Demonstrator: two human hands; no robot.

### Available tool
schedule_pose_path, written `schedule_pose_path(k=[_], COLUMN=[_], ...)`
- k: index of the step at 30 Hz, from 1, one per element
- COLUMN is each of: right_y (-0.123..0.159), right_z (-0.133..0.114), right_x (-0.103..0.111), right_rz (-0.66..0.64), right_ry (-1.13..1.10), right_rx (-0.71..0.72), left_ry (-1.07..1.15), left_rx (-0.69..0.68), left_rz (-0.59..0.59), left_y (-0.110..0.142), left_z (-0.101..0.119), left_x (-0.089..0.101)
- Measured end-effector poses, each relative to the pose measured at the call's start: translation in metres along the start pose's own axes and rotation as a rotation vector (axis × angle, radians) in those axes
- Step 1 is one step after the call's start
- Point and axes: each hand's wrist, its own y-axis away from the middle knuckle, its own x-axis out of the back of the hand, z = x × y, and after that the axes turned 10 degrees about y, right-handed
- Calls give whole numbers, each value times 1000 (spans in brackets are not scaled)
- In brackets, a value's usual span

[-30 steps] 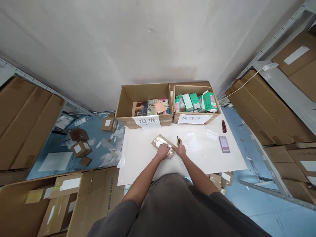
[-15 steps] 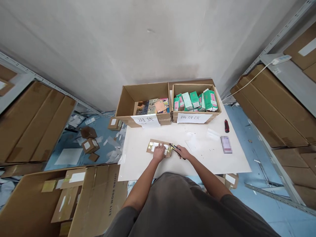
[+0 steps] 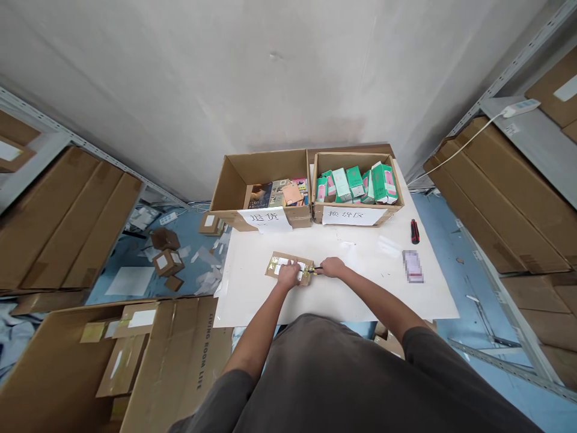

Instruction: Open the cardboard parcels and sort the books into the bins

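A small flat cardboard box (image 3: 276, 261) with a white label and yellowish tape lies on the white-topped table. My left hand (image 3: 289, 274) holds it from above, fingers over its middle and right part. In my right hand (image 3: 332, 267), closed in a fist, is a dark utility knife (image 3: 318, 270) with some yellow on it. The front of the knife reaches the box's right end; most of its handle is hidden in my fist, and I cannot make out the blade.
Behind stand two open cartons: the left carton (image 3: 216, 213) holds flat printed packs, the right carton (image 3: 318, 211) green-and-white boxes. A red-and-black tool (image 3: 415, 231) and a blurred purple item (image 3: 413, 266) lie at right. A big carton (image 3: 180, 355) with parcels stands at lower left.
My right hand has moved up and a little left, its knife turning from slanted to nearly level against the box's right end. The box and left hand have shifted slightly left.
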Motion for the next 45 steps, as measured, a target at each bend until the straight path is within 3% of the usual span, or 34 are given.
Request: schedule_pose_path(k=[5,12,22,30,36,40,45], right_y=[12,37,46,57,46,49,75], right_z=[3,-31,-50,-51,-68,-83,-91], right_x=[-19,-64,-64,-59,-51,-66,-88], right_rz=[-21,37,83,91,97,86,108], right_ry=[-122,-309,-273,-287,-293,-257,-349], right_rx=[-52,-269,-373,-491,-504,-508,-588], left_ry=[22,53,43,61,82,73,121], left_rx=[19,2,-31,-91,-123,-132,-166], left_rz=[-3,15,3,5,28,29,74], left_y=[-1,2,3,1,-1,2,6], left_z=[0,-2,-6,-9,-12,-11,-23], left_x=[-1,-5,-6,-8,-10,-12,-2])
